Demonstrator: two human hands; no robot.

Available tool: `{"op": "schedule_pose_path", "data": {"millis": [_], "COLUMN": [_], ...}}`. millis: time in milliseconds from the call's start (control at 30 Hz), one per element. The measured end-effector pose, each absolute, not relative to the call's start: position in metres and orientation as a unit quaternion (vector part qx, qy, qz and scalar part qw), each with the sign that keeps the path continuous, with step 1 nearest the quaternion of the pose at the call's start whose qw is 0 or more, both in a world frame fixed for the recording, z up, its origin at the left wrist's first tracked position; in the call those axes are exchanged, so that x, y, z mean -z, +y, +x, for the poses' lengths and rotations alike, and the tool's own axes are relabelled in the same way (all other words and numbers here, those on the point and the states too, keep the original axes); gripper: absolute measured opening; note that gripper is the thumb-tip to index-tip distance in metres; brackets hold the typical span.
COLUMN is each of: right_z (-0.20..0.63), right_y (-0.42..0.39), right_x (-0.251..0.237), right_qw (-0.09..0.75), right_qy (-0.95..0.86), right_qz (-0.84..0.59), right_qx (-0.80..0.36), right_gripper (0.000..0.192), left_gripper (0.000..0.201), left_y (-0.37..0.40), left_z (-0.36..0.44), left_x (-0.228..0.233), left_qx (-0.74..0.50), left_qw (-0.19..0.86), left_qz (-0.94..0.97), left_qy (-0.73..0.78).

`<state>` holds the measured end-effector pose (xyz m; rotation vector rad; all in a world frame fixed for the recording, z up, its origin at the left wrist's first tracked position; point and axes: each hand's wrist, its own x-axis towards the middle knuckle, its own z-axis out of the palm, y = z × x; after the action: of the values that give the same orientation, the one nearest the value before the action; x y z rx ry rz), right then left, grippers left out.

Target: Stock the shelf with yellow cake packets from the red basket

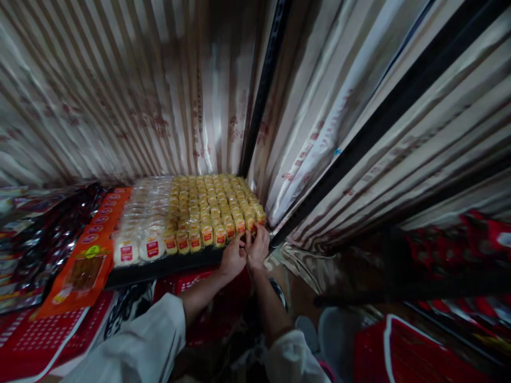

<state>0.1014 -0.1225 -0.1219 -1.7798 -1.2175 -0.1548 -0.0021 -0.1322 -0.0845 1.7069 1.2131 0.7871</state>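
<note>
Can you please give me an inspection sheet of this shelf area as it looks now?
Surface: dark shelf edge, fully stocked.
Job's things: rows of small yellow wrapped packs with red labels; both hands at the front right corner.
Clutter: white round packs, orange flat packets, dark glossy bags to the left.
Hands: left hand and right hand close together, touching the front packs; grip unclear.
Cables: nothing seen.
Surroundings: striped plastic strip curtains, red plastic crates below.
</note>
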Motion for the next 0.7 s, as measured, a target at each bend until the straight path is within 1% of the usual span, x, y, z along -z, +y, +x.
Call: {"op": "schedule_pose_path", "data": {"millis": [333,600,700], "right_z": [0.1063,0.1055,0.1044], "right_y": [-0.1196,-0.1202,-0.1217], "right_x": [0.1302,0.1263,0.125], "right_qw": [0.494,0.51,0.509], "right_qy": [-0.512,-0.511,-0.503], "right_qz": [-0.702,-0.691,-0.698], "right_qx": [0.029,0.03,0.037], "right_gripper": [0.042,0.029,0.028], "left_gripper": [0.064,0.066,0.064], "left_y": [-0.1252,-0.123,-0.1236], "left_z": [0.0042,0.0069,0.0067], "left_x": [0.0943,0.092,0.091], "left_qx": [-0.299,-0.278,-0.284], "left_qw": [0.451,0.459,0.451], "left_qz": [0.685,0.678,0.68], "left_qy": [0.487,0.502,0.503]}}
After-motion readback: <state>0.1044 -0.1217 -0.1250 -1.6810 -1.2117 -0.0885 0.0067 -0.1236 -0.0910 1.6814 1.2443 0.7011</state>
